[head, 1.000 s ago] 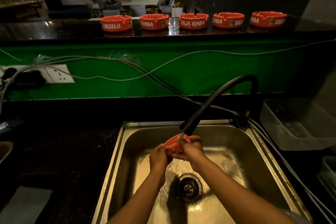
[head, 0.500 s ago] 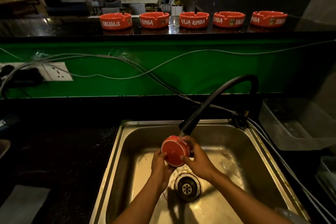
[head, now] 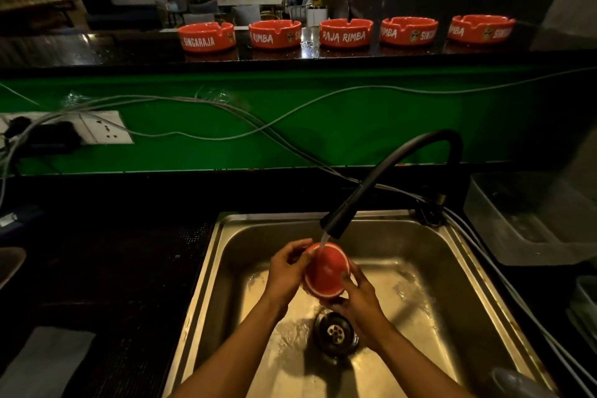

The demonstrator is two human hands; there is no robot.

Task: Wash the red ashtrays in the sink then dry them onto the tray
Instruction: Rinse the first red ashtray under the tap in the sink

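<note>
I hold a red ashtray (head: 327, 271) over the steel sink (head: 420, 287), its round underside turned up toward me. Water runs from the black tap (head: 337, 223) onto its upper edge. My left hand (head: 287, 271) grips its left rim with curled fingers. My right hand (head: 358, 297) cups it from below and the right. Several more red ashtrays (head: 345, 33) with white lettering stand in a row on the dark bar top behind the green wall.
A clear plastic tub (head: 529, 220) stands right of the sink. Grey cables (head: 226, 107) sag across the green wall, and a wall socket (head: 97, 128) sits at left. The drain (head: 336, 331) lies below my hands. Dark counter runs left of the sink.
I have turned the ashtray over so its underside faces up, and raised it slightly. My left hand moved from beneath it up to its left rim.
</note>
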